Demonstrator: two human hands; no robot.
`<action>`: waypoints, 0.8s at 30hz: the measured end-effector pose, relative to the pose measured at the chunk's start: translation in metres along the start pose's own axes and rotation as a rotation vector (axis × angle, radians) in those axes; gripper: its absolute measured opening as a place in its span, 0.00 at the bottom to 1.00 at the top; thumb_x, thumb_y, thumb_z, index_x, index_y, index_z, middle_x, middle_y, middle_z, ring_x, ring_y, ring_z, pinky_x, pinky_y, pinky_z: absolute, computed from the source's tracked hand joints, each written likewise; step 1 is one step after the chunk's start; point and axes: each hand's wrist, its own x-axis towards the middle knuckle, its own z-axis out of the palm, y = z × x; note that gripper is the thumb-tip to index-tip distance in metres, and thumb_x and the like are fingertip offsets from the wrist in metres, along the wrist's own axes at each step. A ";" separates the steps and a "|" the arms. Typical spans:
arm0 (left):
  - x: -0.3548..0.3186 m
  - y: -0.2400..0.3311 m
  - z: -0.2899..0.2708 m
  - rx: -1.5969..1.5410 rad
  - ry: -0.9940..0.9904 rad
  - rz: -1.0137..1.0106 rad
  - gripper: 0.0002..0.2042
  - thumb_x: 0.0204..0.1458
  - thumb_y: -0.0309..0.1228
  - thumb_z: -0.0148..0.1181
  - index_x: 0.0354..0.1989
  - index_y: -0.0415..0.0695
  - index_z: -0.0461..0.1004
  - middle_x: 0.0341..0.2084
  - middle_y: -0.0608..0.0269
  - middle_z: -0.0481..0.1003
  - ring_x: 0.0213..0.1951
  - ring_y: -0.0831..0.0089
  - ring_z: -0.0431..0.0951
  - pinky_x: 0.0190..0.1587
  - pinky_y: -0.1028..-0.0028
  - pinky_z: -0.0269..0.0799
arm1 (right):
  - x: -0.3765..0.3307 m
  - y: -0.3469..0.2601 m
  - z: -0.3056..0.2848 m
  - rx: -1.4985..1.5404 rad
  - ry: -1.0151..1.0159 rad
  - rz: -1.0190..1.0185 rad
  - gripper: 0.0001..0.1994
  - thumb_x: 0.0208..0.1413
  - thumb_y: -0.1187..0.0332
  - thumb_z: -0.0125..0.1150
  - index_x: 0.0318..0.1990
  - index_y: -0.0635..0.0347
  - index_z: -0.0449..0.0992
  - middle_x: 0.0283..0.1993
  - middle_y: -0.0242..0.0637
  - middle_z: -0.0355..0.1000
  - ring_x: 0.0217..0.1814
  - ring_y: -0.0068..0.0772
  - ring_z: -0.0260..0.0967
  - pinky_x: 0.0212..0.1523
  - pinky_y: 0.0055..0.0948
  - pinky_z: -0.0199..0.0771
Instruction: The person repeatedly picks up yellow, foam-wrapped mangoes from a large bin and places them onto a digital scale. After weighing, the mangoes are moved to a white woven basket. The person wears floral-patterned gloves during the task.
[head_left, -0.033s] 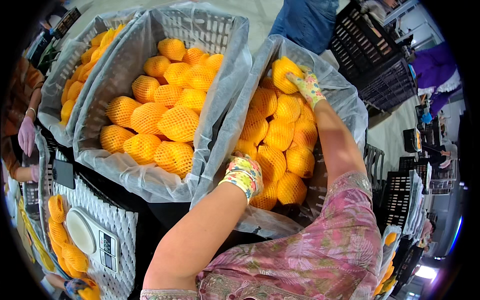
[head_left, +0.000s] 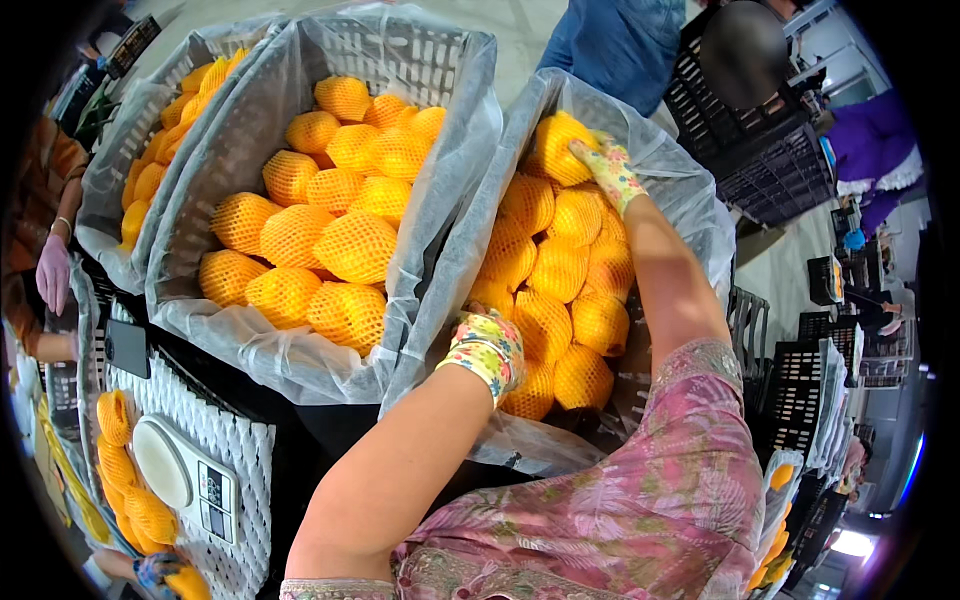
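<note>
My right hand (head_left: 612, 172), in a floral glove, grips an oval piece of fruit in a yellow foam net (head_left: 560, 148) at the far end of the right lined crate (head_left: 685, 195). Thumb and fingers press against its right side. My left hand (head_left: 487, 352), gloved alike, is low at that crate's near left side, beside more netted fruit (head_left: 543, 325). Its fingers curl in; their tips and whatever they grip are hidden. Several netted fruits fill the crate's middle in a heap.
Left of it stands another lined crate (head_left: 195, 290) of netted fruit, then a third (head_left: 110, 235). A white scale (head_left: 185, 470) sits on a padded surface at lower left beside netted fruit. Another person's pink-gloved hand (head_left: 53, 275) shows at far left. Black crates (head_left: 770, 165) stand at far right.
My right hand and the netted fruit in it have shifted slightly left. My left hand stays in place.
</note>
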 end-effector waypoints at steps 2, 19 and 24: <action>0.002 -0.004 0.000 -0.119 -0.034 -0.043 0.28 0.51 0.49 0.56 0.55 0.41 0.70 0.58 0.52 0.64 0.60 0.54 0.64 0.56 0.60 0.66 | 0.000 -0.006 0.021 0.225 -0.057 0.149 0.30 0.55 0.51 0.60 0.58 0.65 0.69 0.59 0.47 0.67 0.59 0.45 0.66 0.59 0.35 0.64; 0.008 -0.005 0.006 -0.049 0.060 0.018 0.26 0.52 0.49 0.55 0.53 0.42 0.72 0.53 0.51 0.70 0.54 0.57 0.72 0.53 0.62 0.70 | 0.027 0.013 0.053 0.593 -0.056 0.492 0.19 0.54 0.64 0.59 0.53 0.58 0.72 0.54 0.40 0.71 0.53 0.42 0.69 0.50 0.47 0.67; -0.004 -0.005 -0.010 0.153 0.195 0.174 0.28 0.51 0.54 0.54 0.48 0.41 0.74 0.47 0.52 0.74 0.50 0.58 0.75 0.52 0.65 0.70 | 0.005 -0.004 0.072 0.269 0.117 0.398 0.24 0.58 0.57 0.54 0.58 0.62 0.67 0.57 0.46 0.69 0.59 0.48 0.66 0.56 0.45 0.63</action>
